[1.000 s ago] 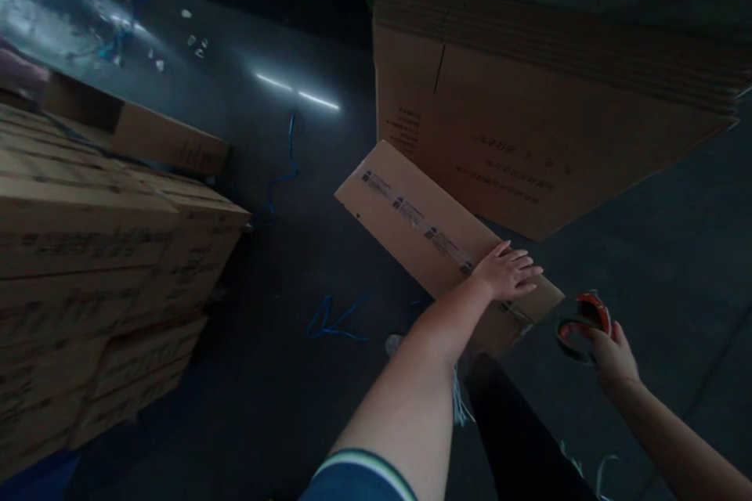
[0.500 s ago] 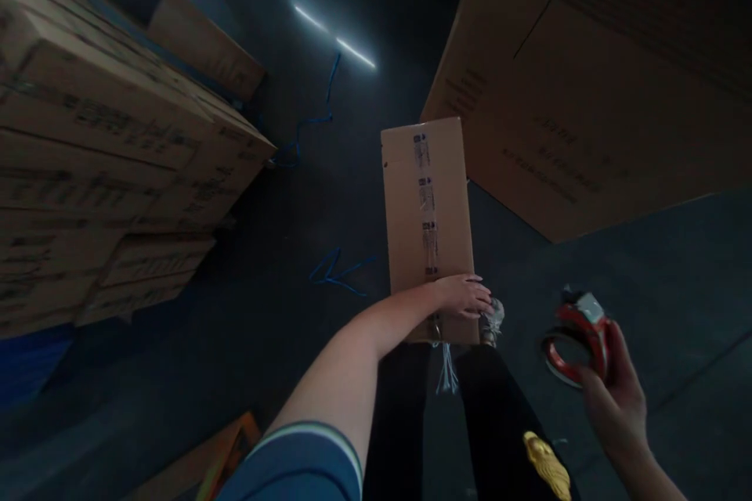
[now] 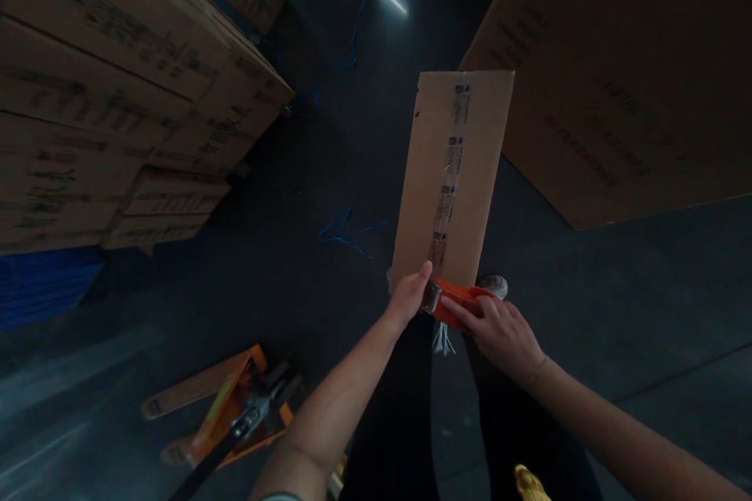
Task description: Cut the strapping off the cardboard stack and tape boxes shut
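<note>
A narrow brown cardboard box (image 3: 455, 172) stands in front of me with a strip of clear printed tape running down its middle seam. My left hand (image 3: 408, 299) grips the near end of the box, thumb on the top face. My right hand (image 3: 499, 329) holds a red tape dispenser (image 3: 455, 302) pressed against the near edge of the box, right beside my left thumb. My dark trouser legs (image 3: 411, 423) show below the hands.
Stacked printed cartons (image 3: 106, 109) fill the left. A big stack of flattened cartons (image 3: 616, 78) leans at the upper right. An orange pallet jack (image 3: 229, 407) lies on the dark floor at the lower left. Blue strapping (image 3: 346, 231) lies near the box.
The box has swung round to point straight away from me. My right hand has brought the tape dispenser from the right side onto the near end of the box.
</note>
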`<act>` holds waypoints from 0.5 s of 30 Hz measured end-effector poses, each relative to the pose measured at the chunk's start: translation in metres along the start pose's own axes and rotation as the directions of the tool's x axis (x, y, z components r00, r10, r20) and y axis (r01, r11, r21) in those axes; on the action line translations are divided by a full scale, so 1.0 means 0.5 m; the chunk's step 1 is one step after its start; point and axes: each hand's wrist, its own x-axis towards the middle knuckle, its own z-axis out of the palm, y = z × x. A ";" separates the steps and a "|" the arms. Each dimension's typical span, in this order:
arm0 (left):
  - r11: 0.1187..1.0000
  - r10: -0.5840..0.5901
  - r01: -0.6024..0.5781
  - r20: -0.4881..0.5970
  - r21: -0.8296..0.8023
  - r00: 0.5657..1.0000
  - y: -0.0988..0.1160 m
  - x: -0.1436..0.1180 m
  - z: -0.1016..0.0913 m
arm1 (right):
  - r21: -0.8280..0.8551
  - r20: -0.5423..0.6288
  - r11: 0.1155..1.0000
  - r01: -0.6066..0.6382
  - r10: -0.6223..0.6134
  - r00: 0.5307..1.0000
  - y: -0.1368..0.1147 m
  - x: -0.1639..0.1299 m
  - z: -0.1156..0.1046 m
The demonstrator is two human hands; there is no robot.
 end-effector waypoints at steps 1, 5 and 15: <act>0.999 0.018 -0.019 -0.052 -0.026 0.998 -0.017 0.002 -0.008 | 0.020 0.006 1.000 0.008 -0.009 1.000 -0.017 0.011 -0.001; 0.997 0.016 -0.039 -0.337 -0.062 0.941 -0.068 0.050 -0.100 | 0.128 0.038 0.992 0.020 -0.025 0.999 -0.032 0.029 0.009; 0.800 0.176 0.286 -0.662 0.527 0.728 -0.188 0.342 -0.325 | -0.084 0.115 0.996 0.036 -0.026 0.993 0.375 -0.246 0.377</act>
